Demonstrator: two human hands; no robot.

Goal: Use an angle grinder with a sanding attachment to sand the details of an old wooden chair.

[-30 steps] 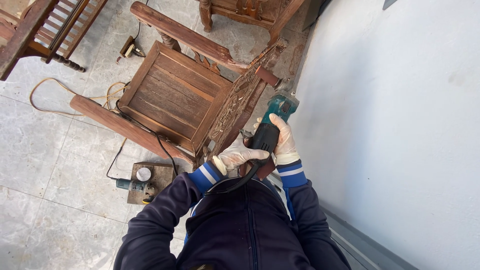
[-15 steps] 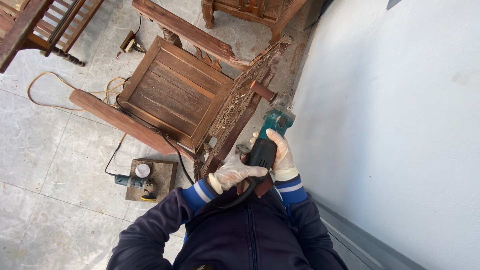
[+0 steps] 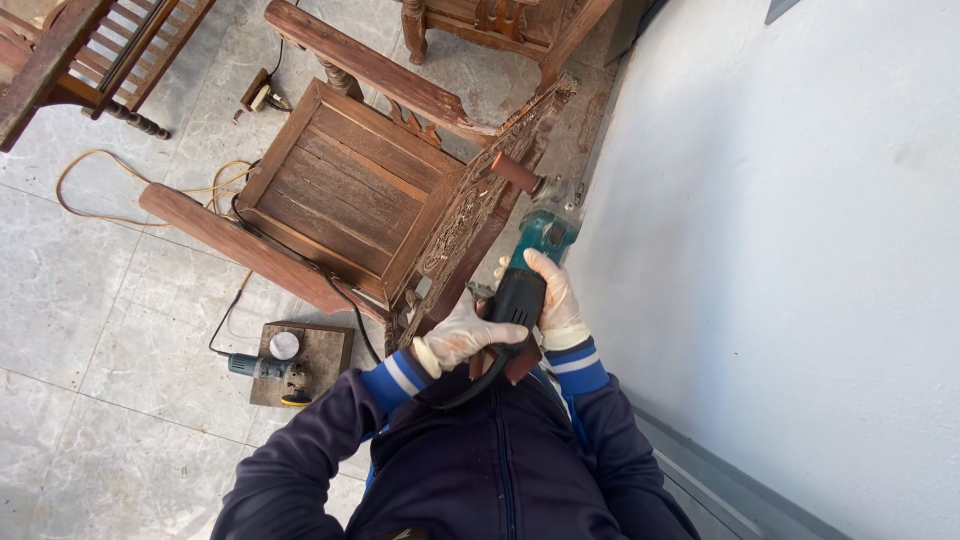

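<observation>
The person stands close to the wall (image 3: 780, 220), which runs along their right. The chair (image 3: 350, 190) sits on the floor (image 3: 90, 330) just before them, its carved back (image 3: 480, 210) nearest the wall and its seat stretching away to the left between 2 armrests. Both hands grip 1 angle grinder (image 3: 525, 280): the left hand (image 3: 462, 330) at the rear of its body, the right hand (image 3: 555, 295) just ahead on the wall side. The tool's side handle (image 3: 515, 172) lies against the top of the chair back. Left of the person, a second power tool (image 3: 262, 368) rests on a small board (image 3: 305, 362). A cable (image 3: 110, 185) loops over the floor beyond the chair's left side. Another chair (image 3: 90, 50) stands far left.
</observation>
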